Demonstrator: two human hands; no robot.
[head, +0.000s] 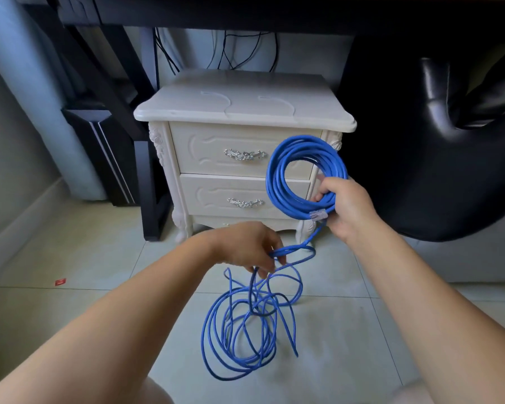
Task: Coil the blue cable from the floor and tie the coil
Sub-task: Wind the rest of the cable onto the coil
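My right hand [346,207] grips a neat upright coil of blue cable [289,158] in front of the nightstand, with the cable's clear plug [318,214] pinched at the coil's bottom. From there a strand runs down and left to my left hand [250,246], whose fingers pinch the cable just above the floor. Below that hand the loose remainder of the blue cable [239,333] lies in tangled loops on the tiles.
A white two-drawer nightstand [239,112] stands straight ahead under a dark desk [245,10]. A black leather chair [449,141] fills the right side. Black desk legs and a dark box [111,153] are at the left. A small red scrap [60,282] lies on the tiled floor.
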